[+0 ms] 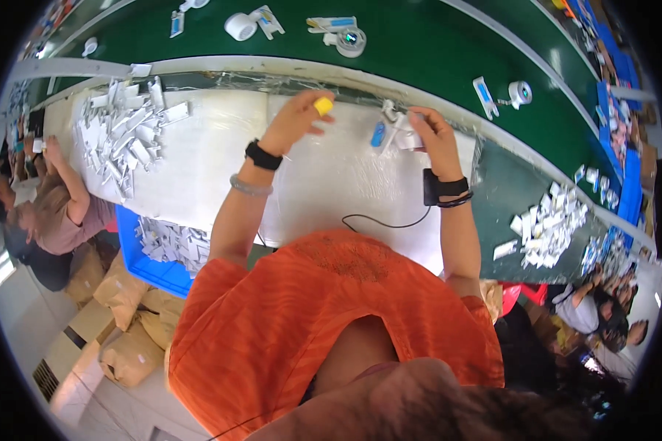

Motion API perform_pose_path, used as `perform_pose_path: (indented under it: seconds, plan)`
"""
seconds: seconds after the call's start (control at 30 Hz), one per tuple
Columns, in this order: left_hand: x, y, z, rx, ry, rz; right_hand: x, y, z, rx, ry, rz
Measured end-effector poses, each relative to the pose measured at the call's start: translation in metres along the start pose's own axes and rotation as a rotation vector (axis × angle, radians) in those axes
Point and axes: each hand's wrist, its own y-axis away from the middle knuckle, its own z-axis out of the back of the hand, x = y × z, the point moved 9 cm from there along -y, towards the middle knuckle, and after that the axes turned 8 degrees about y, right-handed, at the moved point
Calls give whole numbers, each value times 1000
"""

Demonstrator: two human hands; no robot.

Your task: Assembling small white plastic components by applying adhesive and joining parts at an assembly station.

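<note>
My left hand (299, 123) hovers over the pale work mat, fingers apart. Something small and yellow (323, 106) sits at its fingertips; whether it is worn on a finger or held cannot be told. To the right, my right hand (435, 134) is closed on a white plastic device (406, 137), whose far side the fingers partly hide. A blue-and-white piece (378, 134) lies against the device's left side, near the mat's far edge. Black bands circle both wrists, and a thin dark cable runs from the right one.
White plastic parts are heaped on the mat at left (125, 132), with another pile (552, 224) on the green surface at right. A blue bin (154, 270) of parts stands below left. Beyond a raised edge, a green conveyor (419, 51) carries several white devices. People sit at both sides.
</note>
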Motion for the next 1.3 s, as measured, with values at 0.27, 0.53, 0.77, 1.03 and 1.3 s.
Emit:
perform_pose_path:
  seconds: [0.27, 0.53, 0.77, 1.03, 1.3]
  plan:
    - [-81, -88, 176, -865, -692, -547, 10, -103, 31, -102, -479, -4]
    - [-135, -127, 174, -771, -959, -704, -20, -88, -36, 137, -79, -32]
    - [-125, -152, 205, -887, -1708, -481, -35, -72, -73, 275, -38, -51]
    - [-115, -125, 247, -617, -1817, -293, -44, -62, -78, 247, 11, -32]
    - [-63, -22, 144, -295, -461, -142, 58, 3, -105, 216, 237, 480]
